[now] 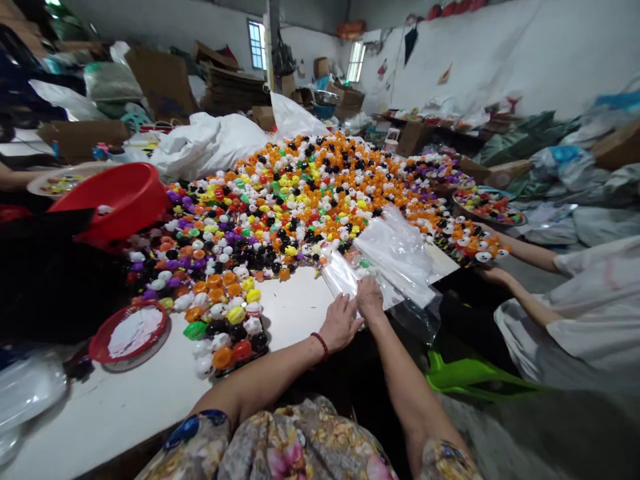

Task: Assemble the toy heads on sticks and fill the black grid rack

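A clear plastic bag [341,272] lies flat at the front edge of the white table [290,308]. My left hand [341,324], with a dark red bead bracelet at the wrist, has its bent fingers closed on the near end of this bag. Close beside it, my right hand [369,299] is curled in a pinch on the same bag's right edge. A stack of clear bags [395,250] rests just right of my hands. To the left sits a cluster of small toy heads [227,320] in orange, white, black, yellow and other colours.
A large heap of mixed toy heads [320,193] covers the table's middle. On the left are a red tub [125,200] and a red basket [97,343] holding white slips. A co-worker's arms [525,293] reach in from the right, near a green plastic chair [465,377].
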The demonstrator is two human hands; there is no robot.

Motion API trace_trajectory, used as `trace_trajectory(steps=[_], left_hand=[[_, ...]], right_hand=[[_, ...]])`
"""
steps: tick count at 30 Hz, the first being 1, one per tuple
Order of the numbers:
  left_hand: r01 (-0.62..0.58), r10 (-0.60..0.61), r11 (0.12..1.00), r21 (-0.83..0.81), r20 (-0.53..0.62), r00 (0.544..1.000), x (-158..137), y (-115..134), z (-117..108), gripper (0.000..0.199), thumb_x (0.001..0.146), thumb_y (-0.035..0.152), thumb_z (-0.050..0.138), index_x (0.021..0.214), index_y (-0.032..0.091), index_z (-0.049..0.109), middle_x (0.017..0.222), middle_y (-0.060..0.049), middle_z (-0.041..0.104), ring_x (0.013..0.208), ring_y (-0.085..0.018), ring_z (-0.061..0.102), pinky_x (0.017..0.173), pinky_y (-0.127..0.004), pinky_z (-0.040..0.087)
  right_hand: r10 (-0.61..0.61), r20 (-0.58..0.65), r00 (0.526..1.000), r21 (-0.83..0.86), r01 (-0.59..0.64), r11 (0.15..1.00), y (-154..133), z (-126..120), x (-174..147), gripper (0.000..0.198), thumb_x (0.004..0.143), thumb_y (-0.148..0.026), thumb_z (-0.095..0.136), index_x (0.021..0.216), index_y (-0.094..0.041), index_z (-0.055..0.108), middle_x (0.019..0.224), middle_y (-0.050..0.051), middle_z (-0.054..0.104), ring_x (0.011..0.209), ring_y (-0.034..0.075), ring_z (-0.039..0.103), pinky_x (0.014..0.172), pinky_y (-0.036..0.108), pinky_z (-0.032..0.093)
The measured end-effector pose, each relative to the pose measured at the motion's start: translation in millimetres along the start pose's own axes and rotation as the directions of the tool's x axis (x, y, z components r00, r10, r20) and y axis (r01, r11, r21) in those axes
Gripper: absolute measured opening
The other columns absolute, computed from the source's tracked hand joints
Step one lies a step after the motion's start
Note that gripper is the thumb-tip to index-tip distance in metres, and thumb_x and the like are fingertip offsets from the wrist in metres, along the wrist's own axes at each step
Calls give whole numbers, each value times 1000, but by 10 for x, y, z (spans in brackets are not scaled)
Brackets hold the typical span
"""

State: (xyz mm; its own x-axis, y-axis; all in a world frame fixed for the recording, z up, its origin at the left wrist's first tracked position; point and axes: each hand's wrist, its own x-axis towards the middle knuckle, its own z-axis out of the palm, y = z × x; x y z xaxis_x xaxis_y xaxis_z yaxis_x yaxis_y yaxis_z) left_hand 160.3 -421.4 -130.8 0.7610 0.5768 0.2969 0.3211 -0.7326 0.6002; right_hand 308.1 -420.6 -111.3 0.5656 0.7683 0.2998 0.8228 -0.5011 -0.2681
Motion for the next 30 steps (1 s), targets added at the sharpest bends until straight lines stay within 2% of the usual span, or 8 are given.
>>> trace_trajectory(steps=[3,8,15,20,23,26,28,30], left_hand=[[6,-6,996,92,-1,1000,92,62,120,59,96,44,45,145,10,41,151,-22,43,146,-33,33,115,-55,35],[13,-17,986,163,26,1000,165,90,211,64,99,43,38,152,8,28,154,-21,39,148,-29,29,116,-54,32],[48,-55,949,313,11,998,187,53,284,67,96,44,41,153,11,28,159,-21,30,148,-32,28,113,-57,33],[76,-85,942,327,13,996,181,97,219,61,97,38,39,152,13,31,160,-18,28,148,-32,27,113,-57,34],[92,-109,956,277,48,993,193,123,141,57,98,35,37,150,13,36,159,-18,31,148,-32,27,114,-56,33],[100,-113,983,153,81,990,203,123,77,55,98,36,39,146,10,42,158,-19,33,149,-32,25,117,-57,28],[111,-112,994,13,47,993,192,110,44,51,97,35,41,141,11,48,155,-19,39,148,-32,27,119,-58,24],[133,-146,970,-203,-48,988,163,98,15,47,96,36,42,135,13,55,148,-17,49,145,-30,35,120,-55,24]], right_hand=[[50,2,999,-2,-50,999,-30,-83,86,18,96,-14,40,90,-17,56,92,14,65,89,26,61,77,34,43],[132,41,990,24,-133,991,-90,-245,234,11,98,-20,46,96,-16,57,79,8,65,72,22,65,64,29,39],[147,8,989,148,-147,978,-257,-537,491,11,95,-24,52,91,-17,59,74,6,64,69,21,63,62,27,37],[138,-70,988,249,-116,962,-382,-858,789,15,94,-30,50,85,-20,56,70,5,62,68,21,57,62,28,35],[131,-165,978,330,-70,941,-434,-1153,937,22,93,-38,47,81,-21,53,69,3,60,66,21,54,64,30,36],[143,-376,916,448,45,893,-457,-1467,988,28,91,-47,48,77,-23,49,66,1,56,63,19,50,64,31,37],[160,-479,863,500,118,858,-456,-1611,944,32,90,-52,48,77,-23,47,65,-1,55,62,18,50,64,31,37],[183,-509,841,551,155,820,-438,-1653,840,36,89,-58,48,78,-23,47,66,-1,55,61,17,50,64,31,39]])
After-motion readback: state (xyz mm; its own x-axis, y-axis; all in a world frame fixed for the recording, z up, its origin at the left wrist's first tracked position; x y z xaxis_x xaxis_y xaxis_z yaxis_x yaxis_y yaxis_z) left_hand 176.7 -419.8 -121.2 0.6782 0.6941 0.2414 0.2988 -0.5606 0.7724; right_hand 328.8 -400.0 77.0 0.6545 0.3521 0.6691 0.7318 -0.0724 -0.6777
